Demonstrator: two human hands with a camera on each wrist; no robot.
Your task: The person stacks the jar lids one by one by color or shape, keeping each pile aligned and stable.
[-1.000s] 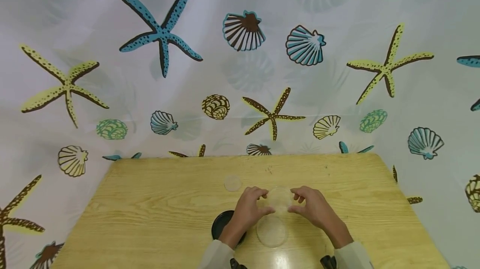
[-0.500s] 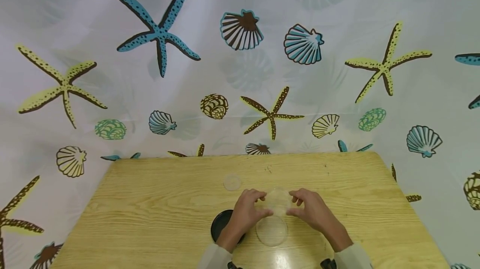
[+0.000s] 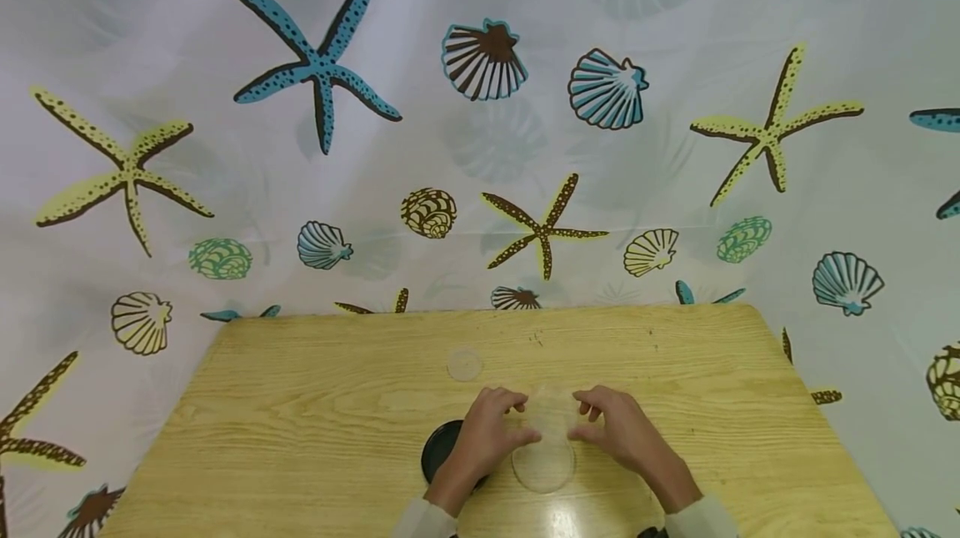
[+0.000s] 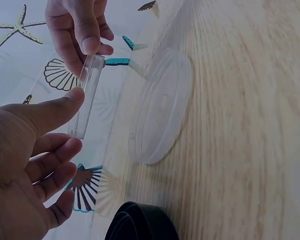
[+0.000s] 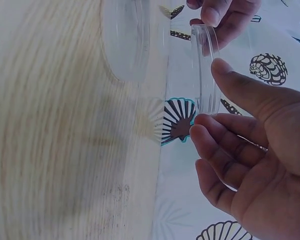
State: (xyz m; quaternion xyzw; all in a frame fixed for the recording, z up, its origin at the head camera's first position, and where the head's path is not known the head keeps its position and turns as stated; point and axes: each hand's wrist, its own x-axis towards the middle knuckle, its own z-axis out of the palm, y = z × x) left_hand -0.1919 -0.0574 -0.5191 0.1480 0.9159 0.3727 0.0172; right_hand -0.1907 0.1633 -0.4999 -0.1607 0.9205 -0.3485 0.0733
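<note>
Between both hands is a clear round lid [image 4: 86, 97], held by its rim above the table and seen edge-on in the wrist views. My left hand [image 3: 486, 436] pinches its left side with thumb and fingers. Opposite, my right hand [image 3: 617, 431] pinches the right side, the thumb [image 5: 240, 85] on its rim. Below and a little nearer me, a larger translucent round lid [image 3: 543, 465] lies on the wooden table; it also shows as a shallow dish-like lid [image 4: 162, 107] in the left wrist view. Through the clear plastic, the held lid's outline is faint in the head view.
A black round container [image 3: 442, 448] with nested rims stands by my left forearm, partly hidden by it. Farther back lies a small clear disc [image 3: 465, 364]. The wooden table [image 3: 300, 404] ends at a curtain [image 3: 375, 188] printed with shells and starfish.
Both hands have come slightly toward me with the clear lid, which now overlaps the far edge of the larger lid in the head view. The things on the table stay in place.
</note>
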